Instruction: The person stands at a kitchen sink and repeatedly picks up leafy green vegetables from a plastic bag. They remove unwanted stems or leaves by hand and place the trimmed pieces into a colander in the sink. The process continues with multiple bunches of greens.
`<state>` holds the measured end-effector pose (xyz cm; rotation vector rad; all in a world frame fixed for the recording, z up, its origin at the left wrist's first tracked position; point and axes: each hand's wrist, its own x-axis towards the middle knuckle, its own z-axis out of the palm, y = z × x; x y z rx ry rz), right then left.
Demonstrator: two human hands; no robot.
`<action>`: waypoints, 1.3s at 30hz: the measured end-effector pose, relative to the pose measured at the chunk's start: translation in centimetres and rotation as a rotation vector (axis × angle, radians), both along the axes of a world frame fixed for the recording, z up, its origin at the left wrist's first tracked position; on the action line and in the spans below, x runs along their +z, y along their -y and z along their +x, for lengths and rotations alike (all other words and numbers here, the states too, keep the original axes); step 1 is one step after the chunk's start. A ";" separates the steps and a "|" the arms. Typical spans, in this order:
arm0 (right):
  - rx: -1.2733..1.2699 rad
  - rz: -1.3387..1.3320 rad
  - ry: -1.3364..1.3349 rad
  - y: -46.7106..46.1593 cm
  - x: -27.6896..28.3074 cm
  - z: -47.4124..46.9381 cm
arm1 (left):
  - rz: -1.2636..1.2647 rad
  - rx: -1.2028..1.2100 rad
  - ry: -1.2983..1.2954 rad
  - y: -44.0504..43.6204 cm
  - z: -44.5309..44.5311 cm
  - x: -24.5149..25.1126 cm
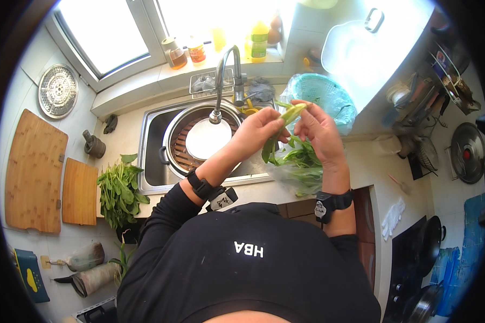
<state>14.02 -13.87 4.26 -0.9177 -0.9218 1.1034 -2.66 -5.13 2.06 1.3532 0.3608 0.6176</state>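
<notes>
A pale green leafy vegetable stalk point(292, 113) is held between both hands, above the right end of the sink. My left hand point(264, 127) grips its lower part, with leaves hanging below the fingers. At the upper, pale end, my right hand point(317, 129) pinches the stalk with thumb and fingertips. Under the hands, more leafy greens point(301, 157) lie in a clear plastic bag point(303, 179) at the counter's front. Behind my right hand stands a turquoise plastic basket point(327, 91) lined with a clear bag, with a few bits of green in it.
The steel sink point(151, 169) holds a pot point(170, 133) with a slatted rack and a white plate point(209, 138) under the faucet point(237, 76). Left are a heap of greens point(121, 189), a stone mortar point(94, 147) and cutting boards point(36, 169). A black cooktop point(404, 250) lies right.
</notes>
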 end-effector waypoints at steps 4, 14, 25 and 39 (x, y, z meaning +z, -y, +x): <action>0.041 -0.044 0.089 -1.1 -0.8 -0.8 | -0.334 0.024 0.082 -0.2 -1.5 0.2; 0.249 -0.144 0.171 -2.5 -4.0 -4.3 | -0.840 0.124 0.260 -3.2 -4.6 0.4; 0.350 -0.233 0.120 -2.7 -5.1 -4.8 | -0.987 0.250 0.438 -5.3 -6.5 -1.1; -0.085 -0.007 0.519 -2.2 -5.2 -7.7 | -1.139 0.253 0.658 -6.3 -7.1 -2.3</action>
